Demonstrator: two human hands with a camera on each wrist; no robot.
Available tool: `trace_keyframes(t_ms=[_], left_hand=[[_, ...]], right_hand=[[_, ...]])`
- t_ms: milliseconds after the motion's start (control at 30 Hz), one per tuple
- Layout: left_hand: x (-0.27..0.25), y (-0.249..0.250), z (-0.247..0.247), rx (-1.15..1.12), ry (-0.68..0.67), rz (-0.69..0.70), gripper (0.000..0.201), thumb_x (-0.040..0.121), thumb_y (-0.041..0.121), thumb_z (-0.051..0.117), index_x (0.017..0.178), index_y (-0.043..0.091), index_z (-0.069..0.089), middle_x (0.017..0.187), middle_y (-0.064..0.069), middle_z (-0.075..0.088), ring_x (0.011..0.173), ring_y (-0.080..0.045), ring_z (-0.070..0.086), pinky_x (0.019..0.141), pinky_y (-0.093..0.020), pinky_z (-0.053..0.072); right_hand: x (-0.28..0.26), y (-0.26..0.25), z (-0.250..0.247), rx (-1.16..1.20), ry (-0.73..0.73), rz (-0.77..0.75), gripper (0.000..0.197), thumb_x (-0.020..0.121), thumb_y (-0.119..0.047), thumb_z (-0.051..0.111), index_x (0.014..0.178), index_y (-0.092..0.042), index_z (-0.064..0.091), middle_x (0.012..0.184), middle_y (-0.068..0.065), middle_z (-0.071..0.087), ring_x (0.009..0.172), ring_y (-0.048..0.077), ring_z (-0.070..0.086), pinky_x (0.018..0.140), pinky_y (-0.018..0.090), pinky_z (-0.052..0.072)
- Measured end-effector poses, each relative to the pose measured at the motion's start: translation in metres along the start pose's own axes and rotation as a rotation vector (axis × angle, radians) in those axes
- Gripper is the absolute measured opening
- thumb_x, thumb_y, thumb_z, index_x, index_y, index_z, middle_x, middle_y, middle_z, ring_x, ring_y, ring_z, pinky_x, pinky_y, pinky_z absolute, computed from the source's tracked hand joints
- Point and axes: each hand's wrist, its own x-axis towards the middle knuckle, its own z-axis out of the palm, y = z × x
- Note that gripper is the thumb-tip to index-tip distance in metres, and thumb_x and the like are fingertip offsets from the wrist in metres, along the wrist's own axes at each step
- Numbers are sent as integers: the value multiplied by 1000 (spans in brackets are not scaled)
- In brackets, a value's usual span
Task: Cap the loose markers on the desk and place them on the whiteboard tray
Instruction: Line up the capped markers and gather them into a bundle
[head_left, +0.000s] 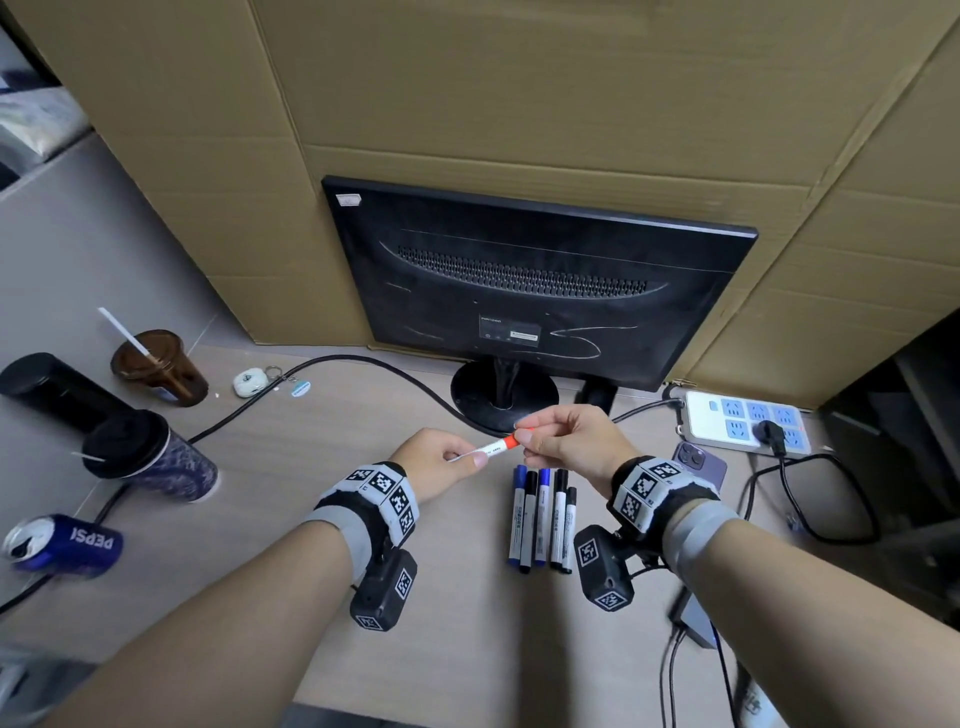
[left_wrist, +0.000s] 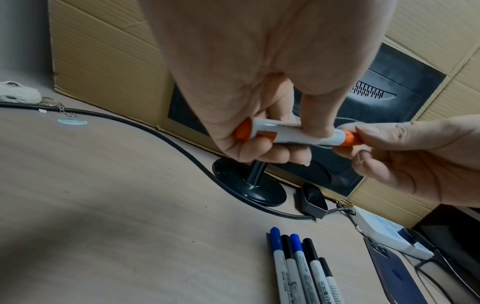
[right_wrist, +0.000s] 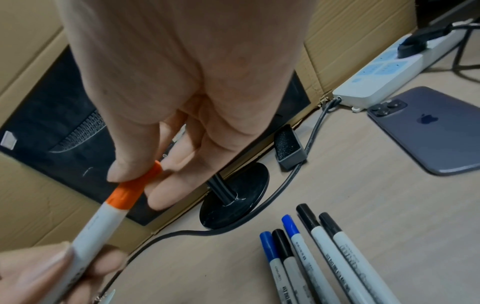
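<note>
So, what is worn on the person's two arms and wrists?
Both forearms are bare, no sleeves. Each wrist has a grey band and a black strap with white square-code tags. A black camera block with similar tags hangs under each wrist.

Head view downward over desk (head_left: 311, 597); wrist views close, sharing markers (left_wrist: 298, 267).

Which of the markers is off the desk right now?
The orange marker: left hand grips its barrel, right hand pinches its cap. The blue and black markers lie side by side on the desk.
</note>
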Motion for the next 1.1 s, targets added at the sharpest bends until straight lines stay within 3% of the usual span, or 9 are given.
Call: trace_keyframes(t_ms=[67,167,267,433,600,733,867,967,1100], left_hand=[[1,1,-2,-15,13,-3,28,78,54,64,84,31,80,88,-8,78,73,-13,61,85,-43,56],[3,3,-4,-21,19,14,24,84,44,68,91,25,82,92,-11,79,72,-14,60,83,-40,56],[7,4,-4,4,21,7,31,80,47,68,90,23,83,88,-10,79,74,-27,67,82,-41,58],[10,6,0,-8,15,-11,34,76,49,67,85,21,83,76,-6,75,63,-15,55,67,-32,47],[10,13,5,-35,16,13,13,91,32,72,86,24,81,71,2,67,62,-11,52,66,-25,43],[15,21,7,-41,38,32,16,92,31,72,99,19,81,71,8,64,64,-4,54,66,-19,43],[20,15,21,1,19,-56,18,88,35,75,97,19,78,81,6,73,74,-12,67,69,-25,52],[25,-10,37,12,74,-200,20,84,35,76,86,15,75,93,-7,78,91,-27,73,84,-39,60],[23,-40,62,-71,83,-317,20,82,31,78,72,18,65,93,-18,77,88,-39,75,77,-51,63]], right_hand=[[0,-2,-2,0,-11,-2,17,86,-5,82,103,-3,80,90,22,77,74,21,75,72,28,65],[0,-3,-2,0,4,-2,16,85,-6,83,100,-1,81,88,21,77,77,25,74,75,30,66],[0,-5,-1,-12,24,10,12,85,-4,83,96,-1,81,91,26,78,76,26,74,75,31,66],[-1,1,-2,1,43,19,5,86,-3,81,91,-4,82,88,22,79,74,24,75,72,28,65],[-3,0,-10,9,41,7,14,88,-3,79,101,2,79,92,24,78,74,23,74,75,30,66],[5,1,-7,101,87,-40,18,92,1,74,109,1,75,103,27,77,77,23,73,80,34,66],[11,11,-6,172,176,-23,26,94,2,71,119,-2,68,90,14,76,74,21,72,81,36,63],[16,43,-17,-109,319,86,20,91,-9,70,110,-14,68,88,4,74,77,23,69,86,45,64],[9,88,-34,-535,344,347,26,84,-24,70,109,-15,68,105,6,75,98,28,74,93,43,61]])
